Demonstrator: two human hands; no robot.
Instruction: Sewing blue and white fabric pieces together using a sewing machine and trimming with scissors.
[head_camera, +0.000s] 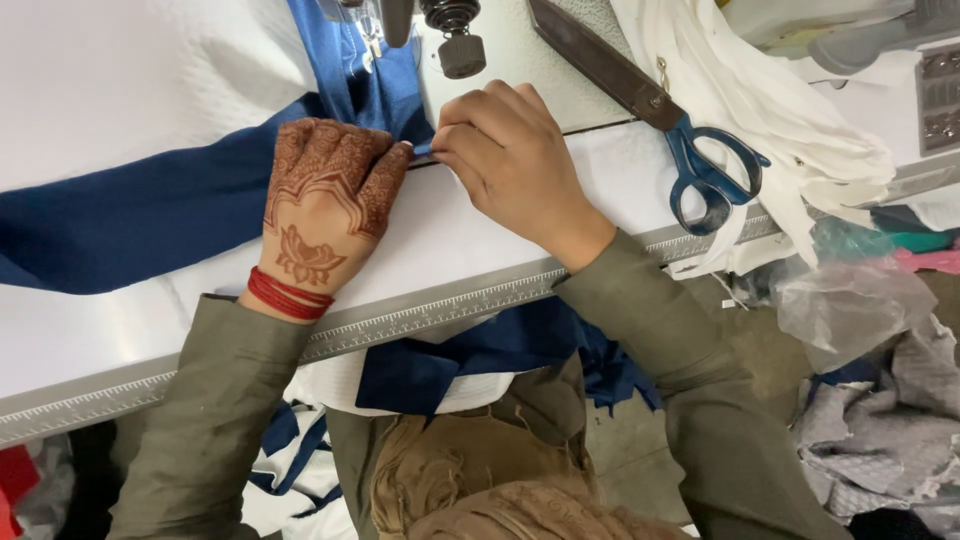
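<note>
The blue fabric strip (150, 215) lay across the white desk (480, 230), running from the left edge up toward the sewing machine's needle area (372, 30). The left hand (325, 200), patterned with henna and wearing red bangles (288, 295), pressed flat on the strip, its fingers (385, 175) curled narrow against the cloth's edge. The right hand (515, 155) met it there, fingers pinched shut on the same edge. Just right of that hand lay blue-handled scissors (680, 130), beside a heap of white cloth (770, 110). A ruler strip (430, 310) ran along the desk's near edge; more blue fabric (470, 355) hung below it.
</note>
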